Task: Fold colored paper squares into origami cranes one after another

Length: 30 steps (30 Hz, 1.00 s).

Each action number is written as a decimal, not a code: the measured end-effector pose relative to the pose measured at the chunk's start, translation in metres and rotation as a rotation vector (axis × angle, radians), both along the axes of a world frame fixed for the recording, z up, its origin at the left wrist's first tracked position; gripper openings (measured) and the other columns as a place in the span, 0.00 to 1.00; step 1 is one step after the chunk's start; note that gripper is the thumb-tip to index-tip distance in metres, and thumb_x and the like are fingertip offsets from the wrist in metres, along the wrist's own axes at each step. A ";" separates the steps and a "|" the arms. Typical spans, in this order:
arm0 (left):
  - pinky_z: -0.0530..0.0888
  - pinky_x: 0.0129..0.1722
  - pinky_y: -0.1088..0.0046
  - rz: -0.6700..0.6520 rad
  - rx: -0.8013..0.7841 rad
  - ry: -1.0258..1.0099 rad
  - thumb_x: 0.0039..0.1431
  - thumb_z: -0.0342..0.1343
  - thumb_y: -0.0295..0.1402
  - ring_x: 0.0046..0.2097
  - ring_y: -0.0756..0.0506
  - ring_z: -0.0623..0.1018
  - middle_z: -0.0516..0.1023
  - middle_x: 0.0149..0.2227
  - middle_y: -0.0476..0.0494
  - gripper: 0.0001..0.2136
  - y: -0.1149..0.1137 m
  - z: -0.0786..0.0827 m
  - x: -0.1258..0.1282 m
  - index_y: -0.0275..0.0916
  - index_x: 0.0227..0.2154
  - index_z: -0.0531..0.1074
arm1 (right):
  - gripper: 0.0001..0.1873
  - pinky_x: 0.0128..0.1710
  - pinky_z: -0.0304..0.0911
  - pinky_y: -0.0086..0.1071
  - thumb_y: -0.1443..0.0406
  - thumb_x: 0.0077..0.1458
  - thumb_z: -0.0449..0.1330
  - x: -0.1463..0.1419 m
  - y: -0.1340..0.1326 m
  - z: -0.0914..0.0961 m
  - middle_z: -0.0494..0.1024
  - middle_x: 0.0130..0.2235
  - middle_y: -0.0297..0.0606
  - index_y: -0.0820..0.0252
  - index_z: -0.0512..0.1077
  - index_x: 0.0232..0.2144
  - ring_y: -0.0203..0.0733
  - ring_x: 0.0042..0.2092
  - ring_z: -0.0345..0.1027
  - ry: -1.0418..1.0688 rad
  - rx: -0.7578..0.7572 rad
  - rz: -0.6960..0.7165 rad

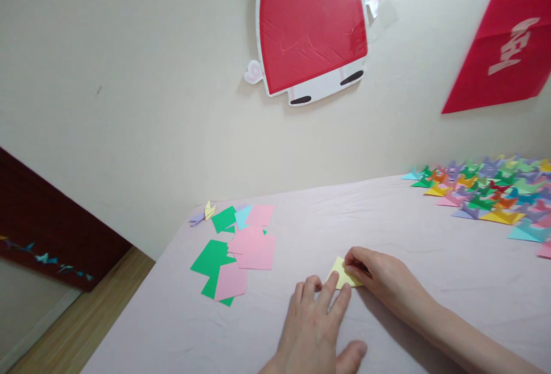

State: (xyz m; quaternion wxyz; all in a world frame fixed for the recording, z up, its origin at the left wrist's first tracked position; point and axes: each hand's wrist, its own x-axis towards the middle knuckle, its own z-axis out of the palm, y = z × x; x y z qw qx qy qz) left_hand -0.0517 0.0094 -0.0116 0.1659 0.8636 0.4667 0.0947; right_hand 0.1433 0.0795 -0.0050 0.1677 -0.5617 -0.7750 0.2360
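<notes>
so the left hand (312, 319) comes up from the bottom of the view palm down, index and middle fingers (340, 302) reaching forward, the other two bent at the knuckles and the thumb (352, 357) sticking out to the right. the right hand (381, 273) angles in from the lower right on a bare forearm (469, 331), wrist pretty much straight, fingers curled toward its own thumb like a pinch, and both hands' fingertips sit really near each other.

Yellow paper (343, 276) partly covered; red banner (495, 47) cut off.
</notes>
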 end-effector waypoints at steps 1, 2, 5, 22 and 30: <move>0.62 0.58 0.47 0.001 -0.004 0.001 0.61 0.51 0.54 0.57 0.32 0.62 0.54 0.69 0.46 0.34 0.000 0.000 0.000 0.43 0.65 0.56 | 0.10 0.34 0.61 0.33 0.62 0.57 0.49 0.000 0.000 0.000 0.80 0.32 0.37 0.55 0.69 0.31 0.45 0.34 0.74 0.000 0.001 -0.002; 0.62 0.58 0.47 0.002 -0.007 0.003 0.61 0.51 0.54 0.57 0.32 0.62 0.54 0.69 0.46 0.34 0.000 0.000 0.000 0.43 0.66 0.56 | 0.10 0.34 0.61 0.33 0.62 0.57 0.49 0.000 0.000 0.001 0.80 0.32 0.37 0.55 0.70 0.31 0.45 0.35 0.74 0.001 0.004 -0.004; 0.62 0.58 0.47 -0.002 -0.017 0.012 0.61 0.51 0.54 0.57 0.32 0.62 0.53 0.69 0.47 0.34 0.001 0.001 0.000 0.43 0.66 0.56 | 0.10 0.34 0.60 0.33 0.62 0.57 0.49 0.000 -0.001 0.001 0.80 0.32 0.38 0.55 0.69 0.30 0.45 0.35 0.74 0.002 0.014 -0.010; 0.60 0.59 0.46 0.020 -0.070 0.040 0.62 0.51 0.51 0.59 0.32 0.62 0.51 0.70 0.46 0.32 0.000 0.013 0.004 0.44 0.66 0.56 | 0.10 0.34 0.62 0.32 0.64 0.58 0.49 -0.002 -0.001 -0.003 0.80 0.33 0.36 0.55 0.69 0.30 0.44 0.36 0.75 -0.029 0.073 -0.004; 0.59 0.60 0.47 0.033 -0.066 0.053 0.62 0.50 0.52 0.60 0.32 0.62 0.53 0.69 0.46 0.32 0.001 0.015 0.005 0.42 0.64 0.59 | 0.11 0.34 0.62 0.34 0.64 0.60 0.47 -0.003 -0.003 -0.005 0.79 0.34 0.38 0.56 0.68 0.31 0.44 0.36 0.74 -0.050 0.095 0.002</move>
